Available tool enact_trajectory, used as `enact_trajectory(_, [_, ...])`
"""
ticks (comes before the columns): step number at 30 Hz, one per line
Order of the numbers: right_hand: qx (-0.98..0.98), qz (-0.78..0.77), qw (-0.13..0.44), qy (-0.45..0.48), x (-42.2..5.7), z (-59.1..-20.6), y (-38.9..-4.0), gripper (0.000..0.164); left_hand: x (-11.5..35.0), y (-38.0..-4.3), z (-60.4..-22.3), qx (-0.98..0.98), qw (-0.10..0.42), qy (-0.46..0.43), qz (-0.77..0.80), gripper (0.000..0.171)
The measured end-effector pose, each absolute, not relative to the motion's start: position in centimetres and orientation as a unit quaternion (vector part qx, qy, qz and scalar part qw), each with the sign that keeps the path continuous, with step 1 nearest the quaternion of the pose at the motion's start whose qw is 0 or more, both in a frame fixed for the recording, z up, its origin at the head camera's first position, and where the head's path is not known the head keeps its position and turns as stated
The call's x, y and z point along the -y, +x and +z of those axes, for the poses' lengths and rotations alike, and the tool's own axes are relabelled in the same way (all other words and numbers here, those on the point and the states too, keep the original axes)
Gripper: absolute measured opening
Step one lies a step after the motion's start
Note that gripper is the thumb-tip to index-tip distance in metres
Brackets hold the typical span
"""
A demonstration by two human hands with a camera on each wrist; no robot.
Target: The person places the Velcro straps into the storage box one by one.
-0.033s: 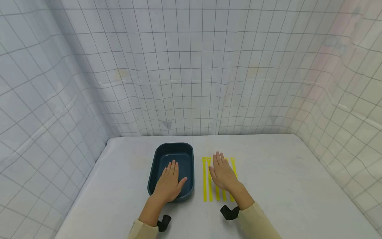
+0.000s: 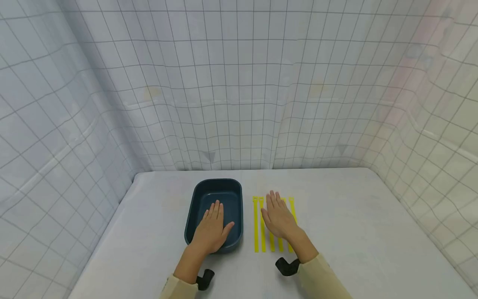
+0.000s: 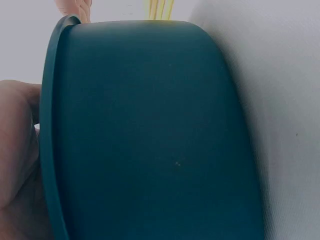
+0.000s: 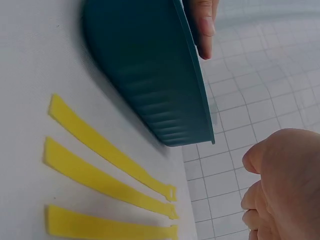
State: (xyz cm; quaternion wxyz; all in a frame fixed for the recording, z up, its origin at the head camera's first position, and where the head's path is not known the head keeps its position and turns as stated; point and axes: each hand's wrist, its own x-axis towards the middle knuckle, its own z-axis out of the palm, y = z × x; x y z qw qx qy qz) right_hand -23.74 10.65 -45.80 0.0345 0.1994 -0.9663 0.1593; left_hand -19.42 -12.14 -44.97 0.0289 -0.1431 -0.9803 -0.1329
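Observation:
A dark teal rectangular bin (image 2: 233,199) stands on the white table, its outer wall (image 3: 150,125) filling much of the left wrist view. My left hand (image 2: 210,228) is held flat over the near part of the bin, fingers straight and thumb spread; it grips nothing. To the bin's right lie several yellow hook-and-loop cable straps (image 2: 256,228), side by side, slotted ends away from me. Above these straps hovers my right hand (image 2: 279,216), palm down with straight fingers, hiding parts of some. In the right wrist view, a gap shows between that hand (image 4: 292,180) and the straps (image 4: 100,182).
White cloth covers the table (image 2: 366,224). Grid-patterned white curtains (image 2: 239,104) hang behind it and along both sides. A black device (image 2: 287,266) sits under the right wrist, and another black device (image 2: 205,279) under the left.

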Motion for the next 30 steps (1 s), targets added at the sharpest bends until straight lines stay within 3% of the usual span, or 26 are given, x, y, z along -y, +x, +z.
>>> enact_trajectory(4, [0.965, 0.162, 0.031, 0.206, -10.5, -45.9, -23.7, 0.056, 12.4, -19.4, -45.0, 0.979, 0.054, -0.154, -0.118, 0.068])
enact_trajectory(8, [0.957, 0.202, 0.048, 0.204, -10.7, -46.2, -23.4, 0.057, 12.7, -18.7, -44.9, 0.967, 0.129, -0.18, -0.129, 0.063])
enact_trajectory(13, [0.928, 0.313, 0.117, 0.166, -11.3, -47.3, -22.5, 0.047, 13.3, -17.4, -45.1, 0.92, 0.259, -0.237, -0.176, 0.048])
enact_trajectory(16, [0.908, 0.356, 0.169, 0.144, -11.7, -48.1, -22.1, 0.034, 13.5, -17.2, -45.7, 0.892, 0.305, -0.27, -0.198, 0.042])
enact_trajectory(21, [0.887, 0.387, 0.215, 0.133, -12.1, -49.4, -21.4, 0.019, 13.9, -16.6, -47.0, 0.873, 0.327, -0.275, -0.235, 0.038])
enact_trajectory(30, [0.87, 0.413, 0.227, 0.147, -12.0, -49.9, -20.9, 0.018, 15.6, -14.9, -48.2, 0.844, 0.325, -0.231, -0.359, 0.037])
